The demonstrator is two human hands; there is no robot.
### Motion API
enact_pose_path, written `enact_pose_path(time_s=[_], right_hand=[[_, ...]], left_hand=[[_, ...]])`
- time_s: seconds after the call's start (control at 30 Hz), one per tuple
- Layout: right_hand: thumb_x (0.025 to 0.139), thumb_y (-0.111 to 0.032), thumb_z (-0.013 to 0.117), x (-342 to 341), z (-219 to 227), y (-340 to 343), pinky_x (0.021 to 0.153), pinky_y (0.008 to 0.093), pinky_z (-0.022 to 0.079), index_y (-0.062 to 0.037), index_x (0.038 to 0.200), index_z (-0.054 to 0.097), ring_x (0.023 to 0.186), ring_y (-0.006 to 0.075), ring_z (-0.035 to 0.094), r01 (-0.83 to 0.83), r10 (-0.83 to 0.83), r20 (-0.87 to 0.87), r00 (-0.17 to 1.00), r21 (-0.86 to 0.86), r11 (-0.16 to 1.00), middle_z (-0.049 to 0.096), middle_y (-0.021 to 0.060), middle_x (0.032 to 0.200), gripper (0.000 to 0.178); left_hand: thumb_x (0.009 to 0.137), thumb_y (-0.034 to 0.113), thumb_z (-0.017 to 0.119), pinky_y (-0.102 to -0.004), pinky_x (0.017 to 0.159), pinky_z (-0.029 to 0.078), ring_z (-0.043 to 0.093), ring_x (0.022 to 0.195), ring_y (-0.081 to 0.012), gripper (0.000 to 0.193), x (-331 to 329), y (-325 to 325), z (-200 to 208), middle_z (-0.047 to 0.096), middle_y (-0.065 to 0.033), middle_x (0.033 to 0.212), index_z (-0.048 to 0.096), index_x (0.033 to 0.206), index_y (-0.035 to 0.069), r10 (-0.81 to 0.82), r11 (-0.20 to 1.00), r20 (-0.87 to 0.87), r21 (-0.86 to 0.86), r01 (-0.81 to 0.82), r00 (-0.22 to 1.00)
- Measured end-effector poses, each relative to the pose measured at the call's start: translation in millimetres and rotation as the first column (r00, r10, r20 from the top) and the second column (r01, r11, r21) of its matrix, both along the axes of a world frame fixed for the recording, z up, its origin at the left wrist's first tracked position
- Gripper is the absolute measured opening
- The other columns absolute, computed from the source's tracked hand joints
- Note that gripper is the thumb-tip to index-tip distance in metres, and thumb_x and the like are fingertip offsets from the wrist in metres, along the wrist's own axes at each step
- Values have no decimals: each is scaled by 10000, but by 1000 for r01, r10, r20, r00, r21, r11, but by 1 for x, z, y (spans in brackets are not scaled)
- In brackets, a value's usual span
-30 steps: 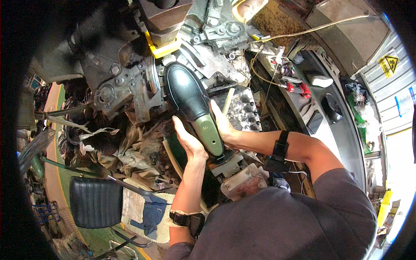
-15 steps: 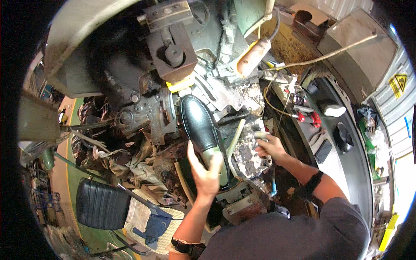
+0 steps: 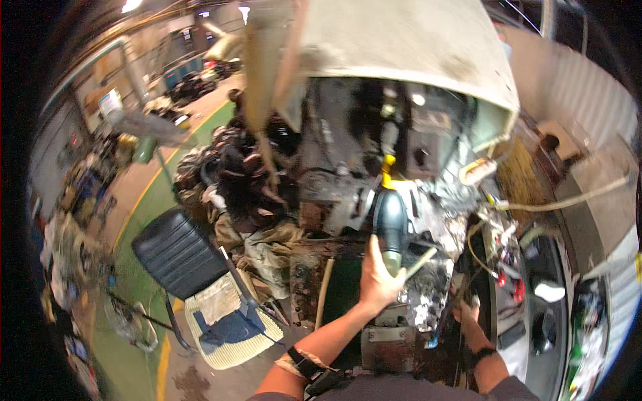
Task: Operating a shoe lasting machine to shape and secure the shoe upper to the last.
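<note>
A black leather shoe [image 3: 390, 212] with its toe pointing away from me lies at the front of the machine, below a yellow part [image 3: 388, 175]. A pale green piece, apparently a shoe last [image 3: 391, 262], fills its heel end. My left hand [image 3: 380, 284] is closed round that heel end, thumb and fingers on either side. Lower and to the right, my right hand [image 3: 466, 309] hangs beside the machine's right edge. It is small and smeared by motion, so whether it holds anything does not show.
A large pale hood [image 3: 408, 40] arches over the machine. At left stands a black chair [image 3: 180, 250] with a woven seat and blue cloth. Crumpled cloth [image 3: 267, 244] and dark shoes are heaped behind it. A shelf at right carries a white item [image 3: 550, 292] and a red tool [image 3: 518, 289].
My view has swung left and up, showing more of the floor and hood. My right hand has drawn back from the machine top toward me. My left hand keeps hold of the shoe.
</note>
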State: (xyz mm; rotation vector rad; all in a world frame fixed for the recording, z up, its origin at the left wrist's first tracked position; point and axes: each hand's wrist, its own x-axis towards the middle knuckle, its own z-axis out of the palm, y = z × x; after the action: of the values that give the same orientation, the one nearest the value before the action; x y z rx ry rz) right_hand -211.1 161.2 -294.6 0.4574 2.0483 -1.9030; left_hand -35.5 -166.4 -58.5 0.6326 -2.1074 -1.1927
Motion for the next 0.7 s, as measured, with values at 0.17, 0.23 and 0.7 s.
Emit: enact_pose_path(time_s=[0.17,0.23,0.7], right_hand=[[937,-60,631,48,-5,57,368,348,463,-131,1182,479,454,213,562,-31,6,265,964,89,996,575,86,721,297],[939,-47,626,61,3,70,370,351,455,-135,1175,483,451,215,547,-9,-31,332,943,116,993,580,91,725,289],[894,-265,693,366,64,256,677,358,550,36,1225,593,730,200,685,389,-328,-209,921,537,749,725,131,907,458]], left_hand=[[737,189,792,-495,1069,417,478,1266,-482,1043,26,-5,-10,451,-341,1380,153,1534,-24,90,993,-12,-81,-91,996],[736,192,791,-498,1056,425,488,1251,-480,1039,26,-11,-8,469,-341,1359,159,1532,-25,76,994,-23,-77,-78,997],[709,97,856,-501,1030,405,518,1174,-382,933,-18,-68,-64,495,-286,1304,299,1440,-59,-163,947,-175,-305,104,971]])
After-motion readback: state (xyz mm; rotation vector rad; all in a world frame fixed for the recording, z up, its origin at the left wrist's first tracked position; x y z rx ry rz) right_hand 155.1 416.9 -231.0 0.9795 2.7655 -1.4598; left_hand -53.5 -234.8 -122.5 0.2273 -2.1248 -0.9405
